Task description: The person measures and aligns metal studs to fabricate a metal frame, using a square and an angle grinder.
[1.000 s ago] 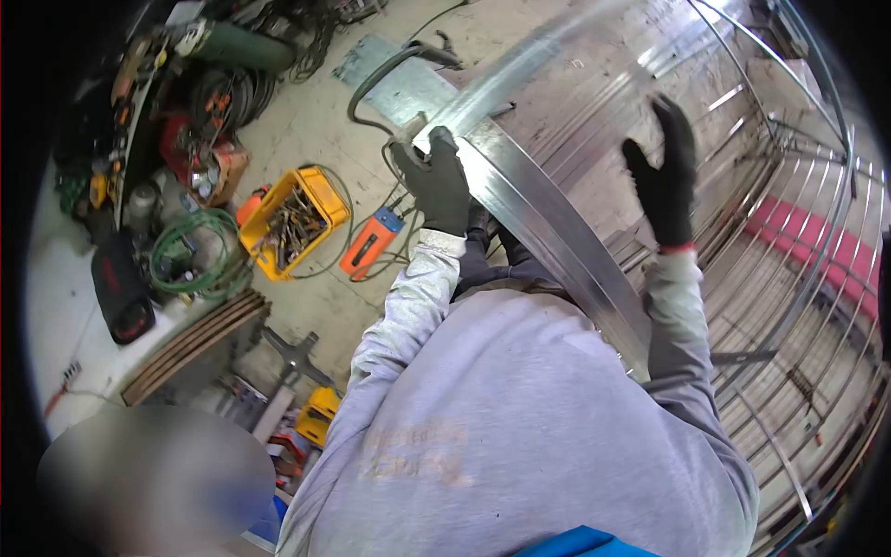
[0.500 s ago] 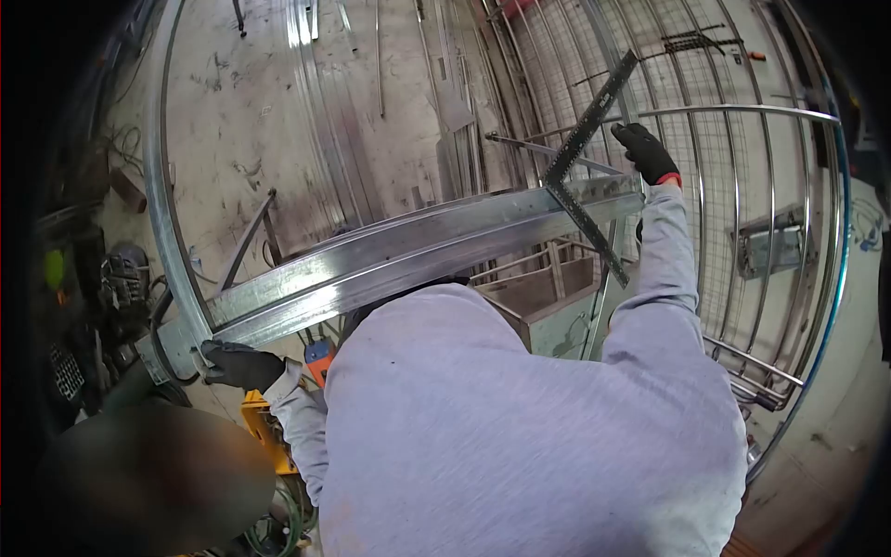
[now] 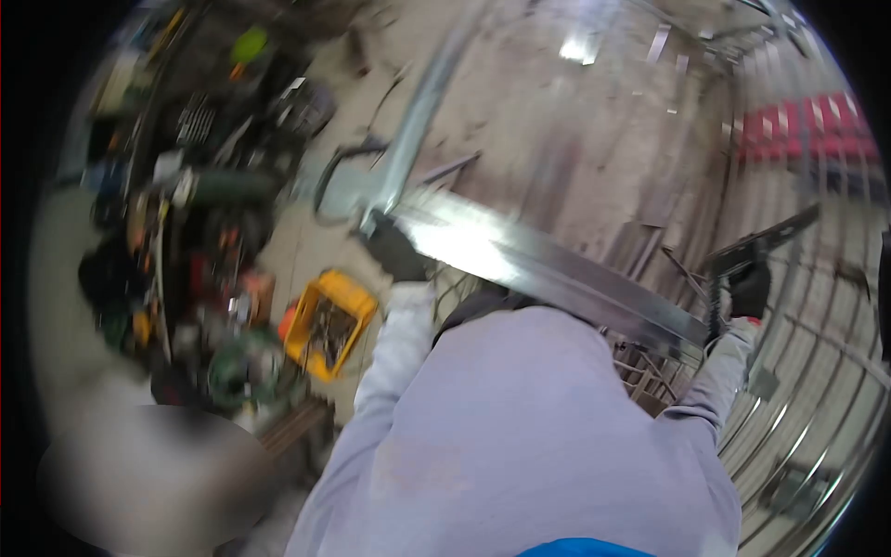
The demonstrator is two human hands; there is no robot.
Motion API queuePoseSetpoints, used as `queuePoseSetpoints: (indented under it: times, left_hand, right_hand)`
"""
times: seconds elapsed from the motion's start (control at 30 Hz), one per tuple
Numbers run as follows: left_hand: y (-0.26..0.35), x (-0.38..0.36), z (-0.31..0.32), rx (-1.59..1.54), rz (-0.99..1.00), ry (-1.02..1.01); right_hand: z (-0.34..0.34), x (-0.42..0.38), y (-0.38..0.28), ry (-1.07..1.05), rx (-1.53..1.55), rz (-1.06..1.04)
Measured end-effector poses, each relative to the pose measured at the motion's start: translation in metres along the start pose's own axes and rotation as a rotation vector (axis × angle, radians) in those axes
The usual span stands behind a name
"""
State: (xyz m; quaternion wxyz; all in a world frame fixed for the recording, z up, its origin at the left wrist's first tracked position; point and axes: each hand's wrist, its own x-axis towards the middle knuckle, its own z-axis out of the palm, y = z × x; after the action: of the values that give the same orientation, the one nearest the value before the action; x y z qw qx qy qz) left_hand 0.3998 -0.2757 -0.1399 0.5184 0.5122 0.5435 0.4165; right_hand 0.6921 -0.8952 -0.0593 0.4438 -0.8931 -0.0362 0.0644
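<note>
1. Your left hand (image 3: 394, 249), gloved, is gripping the near end of the steel bar (image 3: 548, 269), fingers closed round it where it meets the curved rail (image 3: 418, 111).
2. Your right hand (image 3: 747, 290), gloved, is holding the square (image 3: 756, 243) shut in its fingers, just beside the bar's far end.
3. Half a second ago the bar was lying level across you; now it is slanting down to your right, and the view is blurring as your head swings.
4. The yellow crate (image 3: 329, 320) is sitting on the floor below your left hand.
</note>
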Motion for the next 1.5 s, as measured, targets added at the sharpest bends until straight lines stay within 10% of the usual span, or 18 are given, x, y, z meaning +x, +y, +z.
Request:
queuePoseSetpoints:
  times: [0.23, 0.57, 0.6, 0.67, 0.7, 0.93, 1.27, 1.5]
  left_hand:
    - [0.026, -0.012, 0.009, -0.242, 0.010, 0.006]
    - [0.038, -0.017, 0.006, -0.359, -0.155, -0.012]
    - [0.038, -0.016, 0.006, -0.360, -0.165, 0.000]
    - [0.040, -0.015, 0.007, -0.333, -0.159, -0.001]
    - [0.041, -0.017, 0.007, -0.317, -0.177, 0.007]
    - [0.037, -0.017, 0.008, -0.393, -0.166, -0.003]
    - [0.034, -0.017, 0.010, -0.376, -0.146, 0.022]
    - [0.037, -0.018, 0.009, -0.387, -0.180, 0.038]
  right_hand:
    - [0.176, 0.079, -0.191, -0.039, -0.350, -0.801]
    - [0.426, 0.073, -0.270, -0.316, -0.156, -1.215]
    - [0.435, 0.067, -0.274, -0.332, -0.160, -1.219]
    - [0.442, 0.051, -0.285, -0.826, 0.732, 0.204]
    - [0.447, 0.062, -0.273, -0.969, 0.900, 0.384]
    - [0.461, 0.019, -0.269, -0.623, 0.078, -0.571]
    - [0.471, -0.009, -0.298, -0.705, 0.432, -0.032]
    - [0.478, -0.006, -0.293, -0.703, 0.311, -0.244]
